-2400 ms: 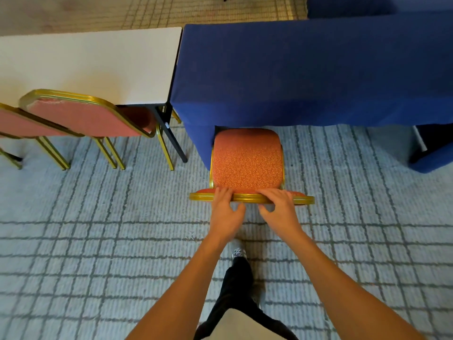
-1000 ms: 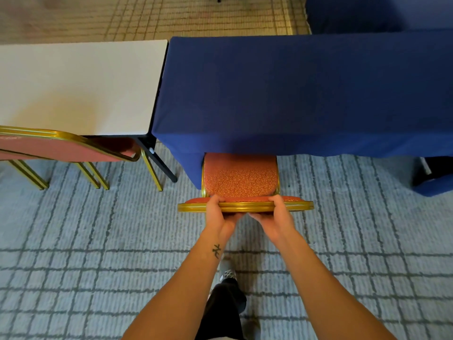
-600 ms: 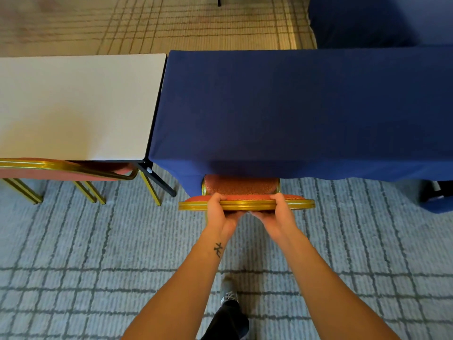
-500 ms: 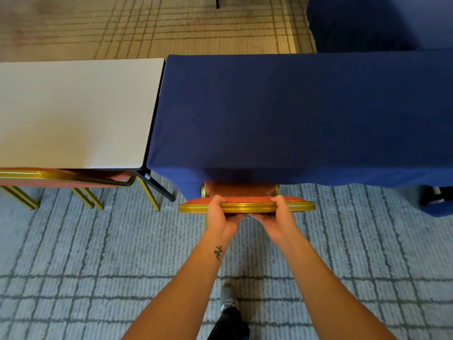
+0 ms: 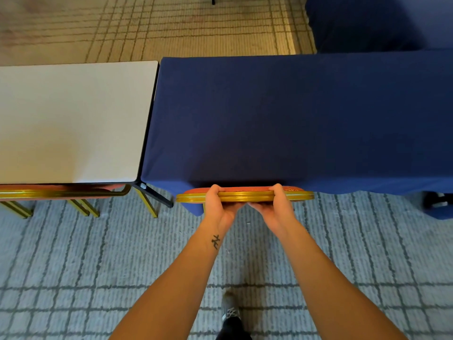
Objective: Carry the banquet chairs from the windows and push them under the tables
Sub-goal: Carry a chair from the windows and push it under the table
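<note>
Chair: I can see only the gold top rail and a red sliver of the backrest of the banquet chair [image 5: 245, 196]. The seat is hidden under the blue cloth, and the backrest sits right against the desk's near edge.
Left hand: the left hand [image 5: 219, 204] grips the rail left of centre, its fingers [image 5: 214, 190] curled over the top.
Right hand: the right hand [image 5: 275, 204] grips the same rail right of centre, its fingers [image 5: 278, 188] hooked over in the same way.
Desk ahead: on the blue-draped desk [image 5: 294, 123] the cloth hangs over the near edge and drops behind the rail's left end.
Left side: a white desk [image 5: 73, 119] butts against the blue one. Its black leg [image 5: 154, 196] slants to the floor just beside the chair's left end.
Neighbour: a second red-and-gold chair [image 5: 63, 192] is tucked under the white desk.
Right side: there is a dark object [image 5: 438, 202] below the cloth's far end; I cannot tell what it is.
Floor: the carpet [image 5: 73, 266] is grey with a grid pattern, and one shoe [image 5: 230, 307] shows between the forearms.
Beyond: another blue-draped desk [image 5: 380, 23] stands at the top right.
</note>
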Demonstrator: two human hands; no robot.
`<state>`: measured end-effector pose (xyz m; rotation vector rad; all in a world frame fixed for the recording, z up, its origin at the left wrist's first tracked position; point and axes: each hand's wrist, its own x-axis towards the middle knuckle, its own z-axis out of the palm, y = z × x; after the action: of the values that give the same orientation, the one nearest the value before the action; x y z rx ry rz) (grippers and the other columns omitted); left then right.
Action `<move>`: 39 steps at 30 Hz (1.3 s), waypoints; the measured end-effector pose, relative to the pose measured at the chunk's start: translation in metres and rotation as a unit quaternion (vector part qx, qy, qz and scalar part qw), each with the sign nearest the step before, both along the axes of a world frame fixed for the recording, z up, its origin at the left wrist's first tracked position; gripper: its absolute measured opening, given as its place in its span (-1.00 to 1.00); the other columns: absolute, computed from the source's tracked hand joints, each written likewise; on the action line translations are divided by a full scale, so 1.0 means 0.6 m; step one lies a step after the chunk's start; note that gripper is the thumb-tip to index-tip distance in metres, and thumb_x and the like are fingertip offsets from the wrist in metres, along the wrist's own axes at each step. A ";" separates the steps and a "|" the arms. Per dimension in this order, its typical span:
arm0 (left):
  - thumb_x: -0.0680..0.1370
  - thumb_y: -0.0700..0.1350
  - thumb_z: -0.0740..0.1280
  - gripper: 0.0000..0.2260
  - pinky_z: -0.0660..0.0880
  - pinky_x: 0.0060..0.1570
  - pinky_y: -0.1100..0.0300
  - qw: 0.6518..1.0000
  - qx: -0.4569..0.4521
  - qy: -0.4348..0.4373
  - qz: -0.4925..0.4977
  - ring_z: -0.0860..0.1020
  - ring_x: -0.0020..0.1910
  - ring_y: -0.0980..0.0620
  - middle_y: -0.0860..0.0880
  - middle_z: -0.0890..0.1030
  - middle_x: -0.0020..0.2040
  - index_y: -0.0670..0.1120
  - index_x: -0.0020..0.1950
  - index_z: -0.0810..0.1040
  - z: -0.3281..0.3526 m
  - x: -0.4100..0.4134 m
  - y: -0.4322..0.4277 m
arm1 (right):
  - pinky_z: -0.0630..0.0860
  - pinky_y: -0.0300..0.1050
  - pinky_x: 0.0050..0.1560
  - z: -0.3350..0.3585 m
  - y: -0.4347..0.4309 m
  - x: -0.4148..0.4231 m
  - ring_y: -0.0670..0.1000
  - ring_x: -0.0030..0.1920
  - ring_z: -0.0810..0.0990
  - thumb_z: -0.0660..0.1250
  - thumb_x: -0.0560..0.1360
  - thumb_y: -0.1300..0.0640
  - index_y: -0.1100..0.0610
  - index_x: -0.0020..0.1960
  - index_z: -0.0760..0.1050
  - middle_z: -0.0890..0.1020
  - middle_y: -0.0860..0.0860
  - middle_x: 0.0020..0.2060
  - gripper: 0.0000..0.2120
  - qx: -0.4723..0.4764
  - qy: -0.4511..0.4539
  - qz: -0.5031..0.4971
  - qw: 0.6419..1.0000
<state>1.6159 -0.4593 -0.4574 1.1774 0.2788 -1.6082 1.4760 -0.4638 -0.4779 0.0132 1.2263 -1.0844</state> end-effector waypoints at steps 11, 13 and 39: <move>0.53 -0.24 0.23 -0.86 0.51 0.24 -0.36 1.000 0.013 0.021 0.006 0.60 0.20 -0.26 -0.24 0.61 0.08 -0.18 0.07 0.48 0.012 -0.005 -0.031 | 0.66 0.26 0.05 0.015 -0.035 0.000 0.21 0.12 0.64 0.24 0.55 0.22 0.22 0.30 0.49 0.63 0.22 0.08 -0.66 0.001 0.006 0.001 1.000; 0.56 -0.18 0.26 -0.88 0.50 0.28 -0.32 1.000 0.009 0.022 -0.017 0.59 0.17 -0.24 -0.26 0.60 0.10 -0.17 0.07 0.49 0.012 -0.003 -0.024 | 0.65 0.27 0.06 0.021 -0.029 -0.001 0.22 0.15 0.63 0.25 0.55 0.21 0.24 0.32 0.48 0.63 0.25 0.12 -0.65 -0.002 0.007 0.005 1.000; 0.71 0.07 0.15 -0.58 0.42 0.40 -0.19 0.989 -0.089 -0.114 -0.009 0.54 0.39 -0.08 -0.13 0.64 0.32 -0.17 0.42 0.52 0.184 -0.007 0.417 | 0.57 0.19 0.16 0.202 0.341 0.016 0.24 0.27 0.62 0.19 0.68 0.02 0.22 0.48 0.39 0.58 0.22 0.33 -0.56 -0.051 -0.071 0.179 0.980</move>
<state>1.6116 -0.2090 -0.3469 1.2149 -0.0225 -1.4639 1.4855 -0.2592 -0.3568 -0.1991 0.9960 -0.8147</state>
